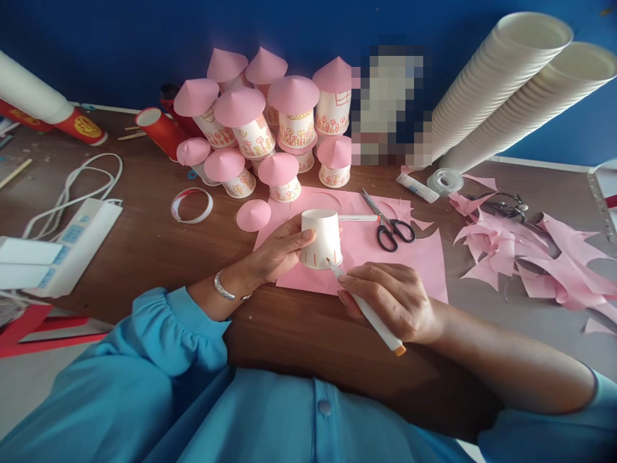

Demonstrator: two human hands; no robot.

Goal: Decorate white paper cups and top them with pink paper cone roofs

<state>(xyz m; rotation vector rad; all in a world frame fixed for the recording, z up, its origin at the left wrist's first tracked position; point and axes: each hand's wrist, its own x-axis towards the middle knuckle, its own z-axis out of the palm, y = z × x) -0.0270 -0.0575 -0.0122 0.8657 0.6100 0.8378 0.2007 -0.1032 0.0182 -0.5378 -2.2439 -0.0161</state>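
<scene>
My left hand (282,247) is closed around a white paper cup (321,233), held upside down above the pink paper. Several short orange strokes run along the cup's lower part, near its rim. In my right hand (393,297) is a white marker pen (373,316) with an orange end; its tip touches or nearly touches the cup near the rim. Beneath the cup lies a sheet of pink paper (419,263) with round cut-outs. Scissors (393,228) with black handles rest on the sheet, and a second white marker (359,218) lies just behind the cup.
Decorated cups with pink cone roofs (293,96) stand at the back. Tall stacks of white cups (501,77) lean at right. Pink scraps (559,263), a clear tape roll (446,181), a ring of tape (191,206) and a power strip (80,247) lie around.
</scene>
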